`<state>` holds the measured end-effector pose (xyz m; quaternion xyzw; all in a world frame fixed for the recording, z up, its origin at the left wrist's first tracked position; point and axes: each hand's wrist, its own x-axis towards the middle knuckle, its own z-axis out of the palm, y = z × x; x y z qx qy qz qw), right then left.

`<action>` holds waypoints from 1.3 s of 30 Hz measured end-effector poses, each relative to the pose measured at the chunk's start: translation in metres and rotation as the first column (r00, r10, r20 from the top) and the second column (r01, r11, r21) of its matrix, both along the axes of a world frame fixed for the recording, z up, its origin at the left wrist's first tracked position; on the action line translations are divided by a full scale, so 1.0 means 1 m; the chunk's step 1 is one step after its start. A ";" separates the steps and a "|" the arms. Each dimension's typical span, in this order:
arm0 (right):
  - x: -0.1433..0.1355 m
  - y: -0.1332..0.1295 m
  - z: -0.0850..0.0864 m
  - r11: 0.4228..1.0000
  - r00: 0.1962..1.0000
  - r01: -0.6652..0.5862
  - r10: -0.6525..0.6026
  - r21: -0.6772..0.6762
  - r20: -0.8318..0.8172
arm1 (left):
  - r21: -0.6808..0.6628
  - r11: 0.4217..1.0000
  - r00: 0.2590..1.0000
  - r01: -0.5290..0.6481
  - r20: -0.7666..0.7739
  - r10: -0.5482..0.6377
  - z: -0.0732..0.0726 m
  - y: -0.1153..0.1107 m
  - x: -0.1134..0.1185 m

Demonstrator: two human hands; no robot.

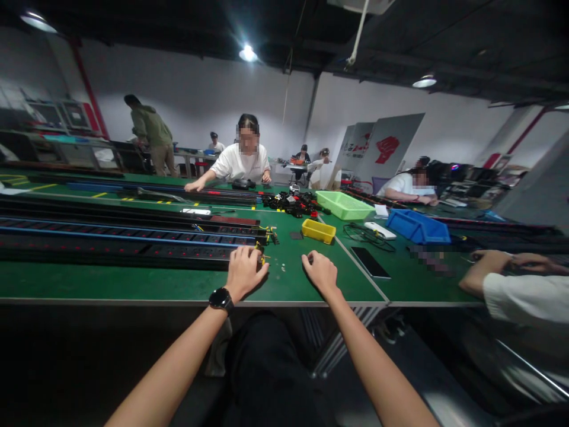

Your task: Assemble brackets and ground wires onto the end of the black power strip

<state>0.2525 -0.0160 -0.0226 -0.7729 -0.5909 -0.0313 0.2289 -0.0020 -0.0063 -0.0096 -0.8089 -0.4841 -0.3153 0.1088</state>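
Observation:
My left hand (243, 271), with a dark watch on the wrist, rests over the right end of the nearest long black socket strip (178, 255). Its fingers lie forward across the strip and the thumb stands apart. Short yellow wires (265, 259) stick out beside the fingers. My right hand (322, 274) is on the green table (288, 289), loosely closed with curled fingers; no object shows in it. A few tiny pale bits (283, 267) lie between my hands. More strips with blue edges (186, 238) lie parallel behind the nearest one.
Ahead stand a yellow bin (319, 230), a green basket (344, 204) and a blue bin (418, 226). Black and red parts (293, 204) are heaped behind. A phone (370, 262) and cable (367, 236) lie right. A co-worker (242, 157) reaches across opposite; another's arms (511, 273) are at right.

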 end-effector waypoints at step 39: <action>0.002 0.003 -0.002 0.989 0.994 -0.089 0.096 -0.121 0.055 | 0.038 0.994 0.994 0.098 0.047 -0.100 -0.013 0.008 -0.004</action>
